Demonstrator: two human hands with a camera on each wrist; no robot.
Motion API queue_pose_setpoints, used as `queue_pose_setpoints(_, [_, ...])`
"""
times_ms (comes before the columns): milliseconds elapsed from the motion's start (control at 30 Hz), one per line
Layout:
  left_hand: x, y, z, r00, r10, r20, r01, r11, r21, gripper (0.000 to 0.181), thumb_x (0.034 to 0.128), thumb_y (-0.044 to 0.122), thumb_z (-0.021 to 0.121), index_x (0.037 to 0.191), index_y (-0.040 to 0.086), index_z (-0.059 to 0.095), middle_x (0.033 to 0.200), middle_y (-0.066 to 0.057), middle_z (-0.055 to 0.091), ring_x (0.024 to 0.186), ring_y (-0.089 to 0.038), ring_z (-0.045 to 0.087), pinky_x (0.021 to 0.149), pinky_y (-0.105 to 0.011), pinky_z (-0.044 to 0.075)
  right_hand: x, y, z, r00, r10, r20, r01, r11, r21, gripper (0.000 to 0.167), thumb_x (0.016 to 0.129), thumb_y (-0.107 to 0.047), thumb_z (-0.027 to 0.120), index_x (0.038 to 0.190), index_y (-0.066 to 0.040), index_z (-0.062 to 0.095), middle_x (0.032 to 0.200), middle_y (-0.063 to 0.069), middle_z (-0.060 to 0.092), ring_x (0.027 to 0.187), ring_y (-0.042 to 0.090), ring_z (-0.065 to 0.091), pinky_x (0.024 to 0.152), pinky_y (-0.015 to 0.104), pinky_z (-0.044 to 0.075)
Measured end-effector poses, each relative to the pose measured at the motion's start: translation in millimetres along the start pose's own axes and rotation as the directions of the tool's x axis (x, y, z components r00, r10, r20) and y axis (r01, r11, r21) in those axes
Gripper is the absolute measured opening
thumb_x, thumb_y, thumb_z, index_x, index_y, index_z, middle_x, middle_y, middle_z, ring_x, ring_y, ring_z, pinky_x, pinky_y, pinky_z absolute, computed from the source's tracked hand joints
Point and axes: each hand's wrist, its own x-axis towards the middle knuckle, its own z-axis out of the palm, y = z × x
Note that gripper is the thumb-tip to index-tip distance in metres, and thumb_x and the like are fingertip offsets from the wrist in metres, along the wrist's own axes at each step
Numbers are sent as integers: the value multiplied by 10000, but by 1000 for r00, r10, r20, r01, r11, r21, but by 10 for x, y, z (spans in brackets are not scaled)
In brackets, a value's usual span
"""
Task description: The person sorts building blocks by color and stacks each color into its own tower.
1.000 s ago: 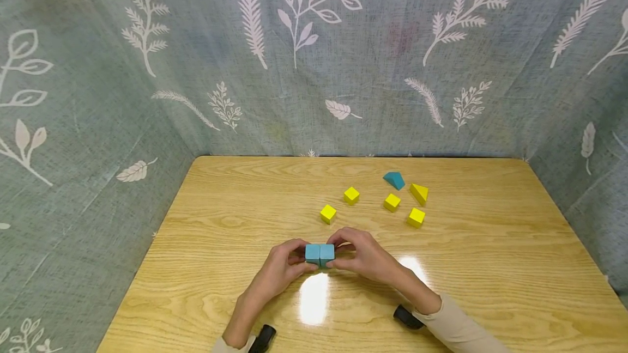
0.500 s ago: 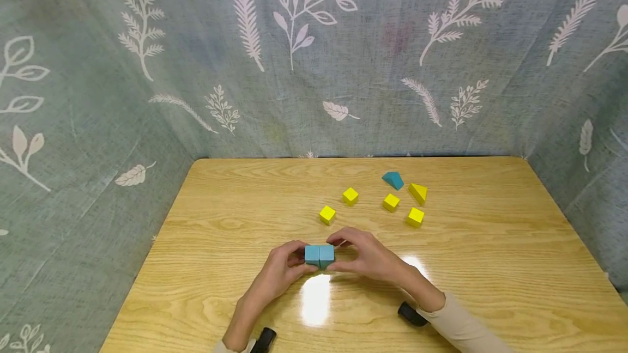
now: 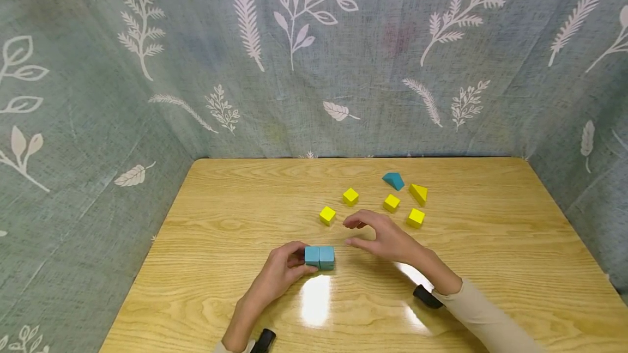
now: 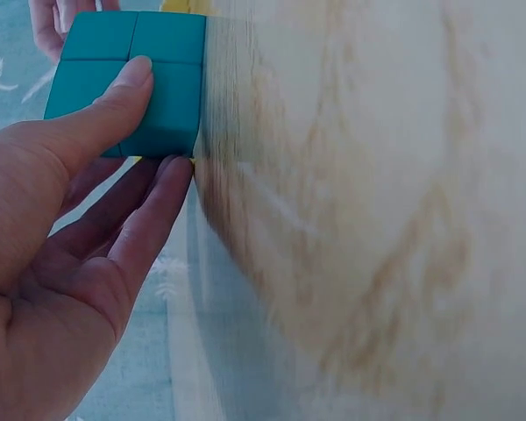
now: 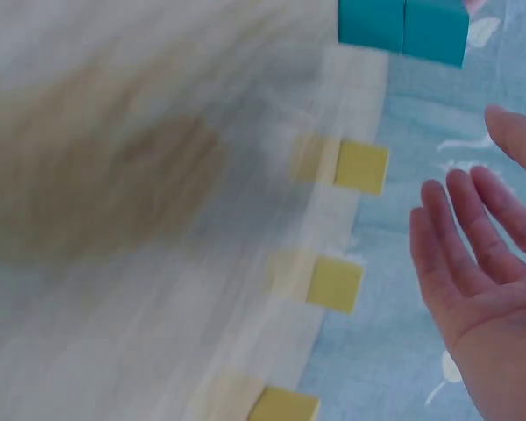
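Observation:
Near the table's middle stand several blue cubes (image 3: 326,256), packed side by side in two layers, as the left wrist view shows. My left hand (image 3: 279,270) holds their left end, its thumb across the near face (image 4: 162,105) and its fingers on the opposite side. To the right, my right hand (image 3: 385,236) is apart from the cubes, thumb and fingers spread with nothing between them. Its fingertips are close to a yellow cube (image 3: 327,215). In the right wrist view the palm and loose fingers of the right hand (image 5: 491,263) show plainly.
Farther back lie more yellow cubes (image 3: 350,196), a yellow triangular block (image 3: 418,194) and a blue triangular block (image 3: 394,181). The wooden table (image 3: 235,195) ends at a leaf-patterned curtain (image 3: 304,119) at the back and sides.
My right hand has let go of the blue cubes and moved right and away toward the yellow cubes. The left hand keeps its hold in the same place.

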Motion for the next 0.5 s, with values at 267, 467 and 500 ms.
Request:
queue_pose_setpoints(267, [-7,4,1,1000,-7,-9,7,1000,-5,309,888,38,791,1168,-7,668,1120,-133,674,1041,-295,689,902,-309,589,31,126,-213,999,28,-36,-30,998,-53,276,928,-90,780,1185,-56,683,1110,135,719,1014,242,680,860,461,587])
queue_pose_setpoints(467, [-14,24,7,1000,-16,-12,15,1000,-17,310,888,53,795,1168,1,671,1118,-131,677,1036,-280,694,899,-307,589,55,215,-355,997,66,-47,-70,994,-86,263,943,-94,764,1179,-14,681,1112,153,716,1010,271,677,866,440,586])
queue_pose_setpoints(500, [-15,24,7,1000,-14,-12,14,1000,-18,310,888,54,795,1168,2,671,1118,-132,677,1035,-280,694,897,-308,590,59,236,-376,996,72,-48,-76,993,-93,260,950,-101,757,1181,-10,681,1115,157,714,1009,276,677,866,445,586])
